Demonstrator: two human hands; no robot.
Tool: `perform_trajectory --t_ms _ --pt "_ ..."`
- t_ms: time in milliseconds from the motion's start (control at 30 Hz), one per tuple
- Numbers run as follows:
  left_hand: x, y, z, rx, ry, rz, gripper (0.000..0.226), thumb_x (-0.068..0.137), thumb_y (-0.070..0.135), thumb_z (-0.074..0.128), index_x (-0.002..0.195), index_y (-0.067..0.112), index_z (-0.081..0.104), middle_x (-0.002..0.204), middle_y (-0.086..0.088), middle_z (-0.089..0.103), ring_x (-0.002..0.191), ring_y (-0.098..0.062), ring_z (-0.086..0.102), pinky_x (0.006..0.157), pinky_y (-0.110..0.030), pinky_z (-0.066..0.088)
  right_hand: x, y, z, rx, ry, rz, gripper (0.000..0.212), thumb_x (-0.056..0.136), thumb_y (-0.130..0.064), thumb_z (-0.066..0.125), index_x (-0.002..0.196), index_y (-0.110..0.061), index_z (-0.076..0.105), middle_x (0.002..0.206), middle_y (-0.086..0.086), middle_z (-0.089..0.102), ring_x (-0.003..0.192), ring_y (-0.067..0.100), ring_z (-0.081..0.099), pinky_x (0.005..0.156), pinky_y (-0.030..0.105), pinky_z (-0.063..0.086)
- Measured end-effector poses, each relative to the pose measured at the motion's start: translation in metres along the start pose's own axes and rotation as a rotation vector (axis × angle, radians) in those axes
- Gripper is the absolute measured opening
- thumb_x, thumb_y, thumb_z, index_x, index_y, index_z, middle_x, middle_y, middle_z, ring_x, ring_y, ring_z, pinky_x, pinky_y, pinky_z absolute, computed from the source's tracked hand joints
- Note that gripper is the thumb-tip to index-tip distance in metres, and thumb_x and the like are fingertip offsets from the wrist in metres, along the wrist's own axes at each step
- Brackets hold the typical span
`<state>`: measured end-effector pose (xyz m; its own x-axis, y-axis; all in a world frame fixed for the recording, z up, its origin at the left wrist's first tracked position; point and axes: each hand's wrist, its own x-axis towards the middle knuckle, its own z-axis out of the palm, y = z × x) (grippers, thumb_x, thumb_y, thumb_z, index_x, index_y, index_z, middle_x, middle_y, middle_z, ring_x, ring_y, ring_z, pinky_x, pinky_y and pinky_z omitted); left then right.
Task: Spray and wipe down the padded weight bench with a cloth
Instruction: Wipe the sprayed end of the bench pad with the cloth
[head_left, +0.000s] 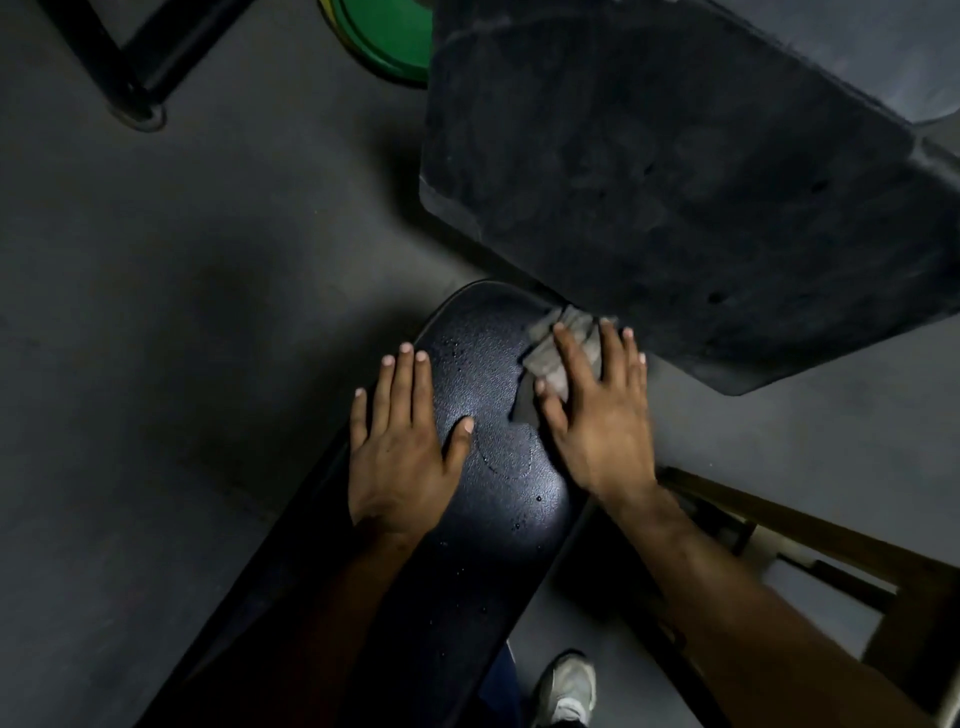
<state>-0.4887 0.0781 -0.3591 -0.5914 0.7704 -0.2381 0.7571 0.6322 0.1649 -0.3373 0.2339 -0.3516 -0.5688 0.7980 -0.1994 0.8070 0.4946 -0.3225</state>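
Note:
A long black padded bench (483, 374) runs from the bottom left up to the middle of the view, shiny and dotted with droplets. My left hand (402, 447) lies flat on its left edge, fingers spread, holding nothing. My right hand (597, 410) presses flat on a crumpled grey cloth (558, 353) at the pad's far right edge, fingers spread over it. No spray bottle is in view.
A large dark worn pad (675, 182) hangs tilted just beyond the cloth. A green weight plate (384, 47) lies on the grey floor at the top. Black frame tubes (124, 67) stand top left. A wooden frame (831, 545) sits at right. A white shoe (569, 686) shows below.

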Motion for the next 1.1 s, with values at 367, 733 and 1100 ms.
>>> perform_trajectory --t_ms 367,733,1100 --pt "0.000 0.000 0.001 -0.015 -0.005 -0.005 0.081 0.101 0.060 0.028 0.164 0.013 0.010 0.174 -0.004 0.007 0.160 -0.022 0.009 0.127 -0.052 0.017 -0.043 -0.006 0.005 -0.116 -0.098 -0.204 0.063 0.108 -0.051 0.040 0.166 -0.035 0.021 0.177 0.010 0.010 0.163 0.035 -0.001 0.130 0.056 0.016" --pt "0.000 -0.002 0.000 -0.049 -0.014 0.006 0.081 0.100 0.059 0.029 0.164 0.014 0.011 0.174 -0.004 0.009 0.160 -0.021 0.009 0.128 -0.050 0.013 0.036 -0.007 -0.007 0.013 -0.116 0.001 0.068 0.103 -0.061 0.027 0.166 -0.037 0.020 0.176 0.011 0.012 0.162 0.037 0.005 0.129 0.057 0.001" --pt "-0.044 -0.023 -0.006 -0.113 -0.034 -0.211 0.077 0.100 0.053 0.025 0.164 0.011 0.013 0.173 -0.007 0.012 0.159 -0.024 0.015 0.129 -0.047 0.013 -0.012 -0.012 0.002 -0.213 -0.215 -0.598 0.062 0.109 -0.056 0.032 0.166 -0.037 0.019 0.177 0.008 0.011 0.164 0.033 0.001 0.131 0.056 0.009"
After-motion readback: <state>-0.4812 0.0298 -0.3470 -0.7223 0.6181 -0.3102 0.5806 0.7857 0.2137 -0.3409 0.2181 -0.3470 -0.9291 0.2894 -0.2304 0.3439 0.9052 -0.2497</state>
